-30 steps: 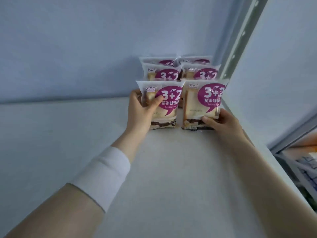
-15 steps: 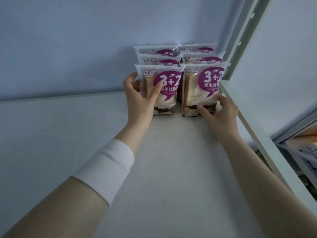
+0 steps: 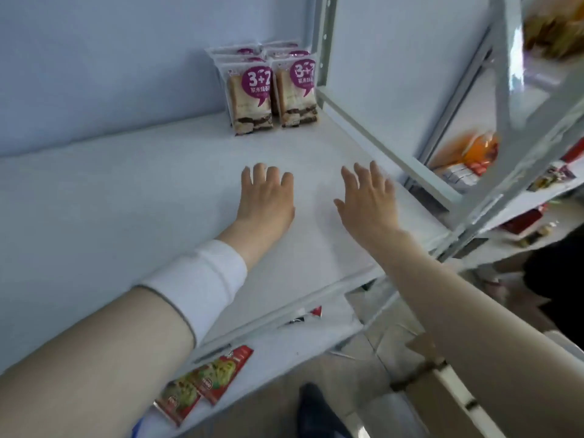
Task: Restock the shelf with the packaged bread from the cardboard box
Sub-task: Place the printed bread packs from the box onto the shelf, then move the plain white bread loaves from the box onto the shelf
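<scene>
Up at the back right corner of the white shelf [image 3: 126,191]: packaged bread [image 3: 271,86], standing upright in two columns, front left pack [image 3: 251,101] and front right pack [image 3: 297,93] side by side and touching, more packs lined up behind them against the blue wall [image 3: 94,58]. Well apart from the packs, nearer the shelf's front edge: left hand [image 3: 265,197], palm down, fingers loosely spread, holding nothing; white wristband [image 3: 199,279] on that forearm. Just beside it, right hand [image 3: 369,200], palm down too, fingers spread, likewise empty. Bare shelf between both hands and the bread. Right of the packs, touching the front right one or nearly so, a perforated metal upright [image 3: 325,42]. Below, on a lower shelf, red and green snack packets [image 3: 205,384]. At lower right, under the right forearm, a flap of the cardboard box [image 3: 426,358]; contents not visible.
</scene>
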